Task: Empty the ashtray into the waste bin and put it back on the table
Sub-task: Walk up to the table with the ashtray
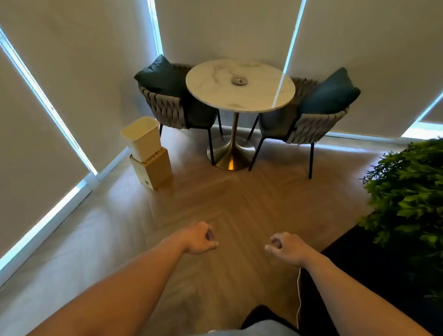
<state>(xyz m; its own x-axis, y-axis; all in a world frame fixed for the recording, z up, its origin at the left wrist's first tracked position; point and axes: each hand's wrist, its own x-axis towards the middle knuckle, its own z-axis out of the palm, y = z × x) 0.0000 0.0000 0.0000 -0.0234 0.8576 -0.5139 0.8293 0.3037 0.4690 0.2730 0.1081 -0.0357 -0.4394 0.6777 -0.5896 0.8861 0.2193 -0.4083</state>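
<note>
A small round metal ashtray [239, 80] sits near the middle of a round white marble table [209, 90] on a brass pedestal, far ahead of me. A cream waste bin [142, 138] stands on a wooden box [155, 168] on the floor, left of the table. My left hand [198, 238] and my right hand [287, 247] are held out low in front of me over the floor, both loosely curled with nothing in them, well short of the table.
Two woven chairs with dark teal cushions [167, 100] [318, 113] flank the table. Roller blinds cover the windows behind. A leafy green plant [416, 193] fills the right side. Herringbone wood floor [229, 201] lies between me and the table.
</note>
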